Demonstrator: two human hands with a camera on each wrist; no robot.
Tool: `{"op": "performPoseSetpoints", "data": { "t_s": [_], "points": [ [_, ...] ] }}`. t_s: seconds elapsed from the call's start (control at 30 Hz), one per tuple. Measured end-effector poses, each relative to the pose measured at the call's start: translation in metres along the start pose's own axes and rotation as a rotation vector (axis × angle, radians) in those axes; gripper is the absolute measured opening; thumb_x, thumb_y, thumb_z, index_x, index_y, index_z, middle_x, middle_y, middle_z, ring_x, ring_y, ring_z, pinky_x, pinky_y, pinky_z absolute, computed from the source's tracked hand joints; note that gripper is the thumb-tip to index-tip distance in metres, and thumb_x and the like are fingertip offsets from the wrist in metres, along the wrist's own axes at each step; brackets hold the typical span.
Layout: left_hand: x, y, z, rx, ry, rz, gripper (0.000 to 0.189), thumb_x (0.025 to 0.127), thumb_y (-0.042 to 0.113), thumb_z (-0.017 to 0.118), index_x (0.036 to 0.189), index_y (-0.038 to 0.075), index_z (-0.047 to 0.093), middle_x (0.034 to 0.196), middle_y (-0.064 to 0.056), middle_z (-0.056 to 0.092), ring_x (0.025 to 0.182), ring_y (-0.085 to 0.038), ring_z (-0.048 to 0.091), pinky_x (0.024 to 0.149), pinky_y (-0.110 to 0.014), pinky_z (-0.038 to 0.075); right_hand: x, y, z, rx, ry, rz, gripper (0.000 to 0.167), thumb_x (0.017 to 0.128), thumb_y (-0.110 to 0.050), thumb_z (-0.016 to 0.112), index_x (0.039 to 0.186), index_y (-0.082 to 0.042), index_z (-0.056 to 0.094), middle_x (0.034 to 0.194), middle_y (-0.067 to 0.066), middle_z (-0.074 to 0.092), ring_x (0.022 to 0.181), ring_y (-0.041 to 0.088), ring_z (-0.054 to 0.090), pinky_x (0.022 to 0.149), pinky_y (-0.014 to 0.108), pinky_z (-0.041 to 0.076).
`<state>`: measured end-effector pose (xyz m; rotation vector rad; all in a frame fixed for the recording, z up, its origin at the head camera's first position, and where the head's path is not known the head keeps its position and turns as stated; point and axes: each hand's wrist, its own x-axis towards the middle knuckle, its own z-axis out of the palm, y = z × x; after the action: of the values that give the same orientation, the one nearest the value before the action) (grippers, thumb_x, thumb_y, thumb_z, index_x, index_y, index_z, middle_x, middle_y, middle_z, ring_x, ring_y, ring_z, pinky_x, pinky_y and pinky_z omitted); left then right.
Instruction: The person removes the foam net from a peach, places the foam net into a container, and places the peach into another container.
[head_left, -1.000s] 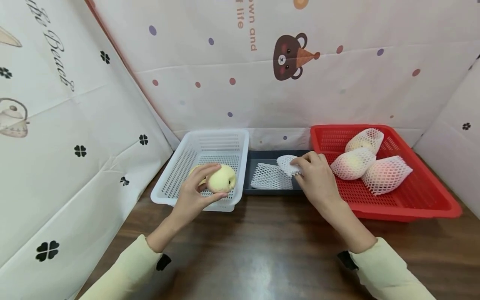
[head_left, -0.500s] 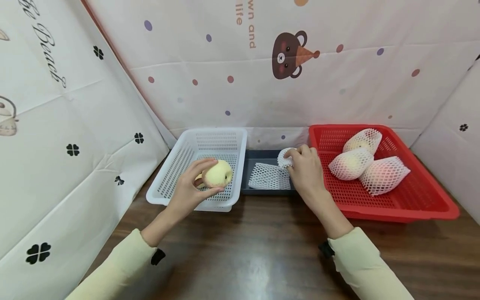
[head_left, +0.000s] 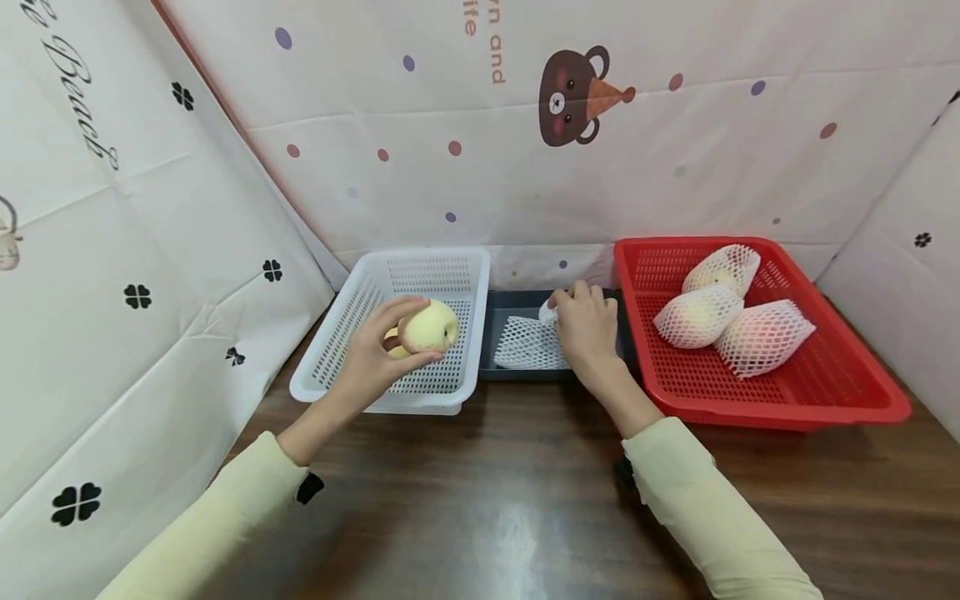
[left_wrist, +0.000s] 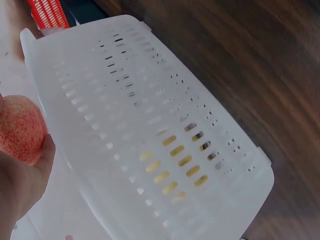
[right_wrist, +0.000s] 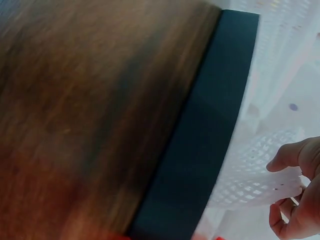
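Observation:
My left hand point(head_left: 369, 346) grips a pale yellow peach point(head_left: 431, 325) above the white basket point(head_left: 471, 367), thumb below and fingers over the top. In the left wrist view the peach point(left_wrist: 21, 129) shows a red-speckled side. Over the dark tray point(head_left: 501, 307), my right hand point(head_left: 588, 327) pinches a white foam fruit net point(head_left: 549, 313), mostly hidden behind the fingers. Another foam net point(head_left: 527, 343) lies flat in the tray just left of that hand. Seen from the right wrist, thumb and fingers close on white netting point(right_wrist: 250, 175).
Inside the white basket, a yellow fruit point(head_left: 397, 350) shows behind my left hand. A red basket point(head_left: 840, 400) on the right holds several netted fruits, one of them a pinkish netted fruit point(head_left: 763, 337). The wooden table point(head_left: 480, 492) extends in front; a printed cloth point(head_left: 420, 192) hangs behind.
My right hand has moved left over the tray, carrying the pinched net toward the flat one. The left hand keeps hold of the peach and has shifted slightly left in view.

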<state>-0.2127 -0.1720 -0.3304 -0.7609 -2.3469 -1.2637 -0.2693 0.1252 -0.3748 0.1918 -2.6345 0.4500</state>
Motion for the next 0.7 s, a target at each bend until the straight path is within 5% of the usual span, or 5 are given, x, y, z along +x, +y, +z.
{"op": "performPoseSetpoints", "data": {
  "t_s": [0.27,0.47,0.7],
  "points": [
    [0.003,-0.021,-0.008,0.042,-0.027,-0.02,0.072,0.069,0.01,0.095,0.134,0.014,0.065,0.138,-0.005,0.057,0.118,-0.019,0.055,0.085,-0.03,0.06,-0.003,0.01,0.024,-0.032,-0.203,-0.008,0.023,0.09,0.0,0.066,0.11,-0.006,0.074,0.106,0.02,0.062,0.1,0.039,0.057,0.085,0.052,0.051],
    [0.01,-0.028,-0.016,0.055,-0.026,0.01,0.071,0.071,0.012,0.094,0.135,0.015,0.065,0.137,-0.004,0.058,0.117,-0.02,0.056,0.085,-0.031,0.06,-0.002,0.016,0.029,0.073,-0.426,0.042,0.033,0.094,-0.022,0.07,0.123,-0.005,0.069,0.12,0.023,0.064,0.113,0.043,0.059,0.093,0.056,0.052],
    [0.017,-0.032,-0.018,0.085,-0.04,-0.001,0.07,0.073,0.015,0.093,0.136,0.014,0.064,0.139,-0.005,0.057,0.12,-0.022,0.056,0.085,-0.036,0.061,-0.002,0.022,0.024,0.125,-0.53,0.037,0.053,0.104,-0.044,0.052,0.131,0.0,0.066,0.131,0.023,0.064,0.129,0.043,0.051,0.109,0.058,0.042]
  ]
}}
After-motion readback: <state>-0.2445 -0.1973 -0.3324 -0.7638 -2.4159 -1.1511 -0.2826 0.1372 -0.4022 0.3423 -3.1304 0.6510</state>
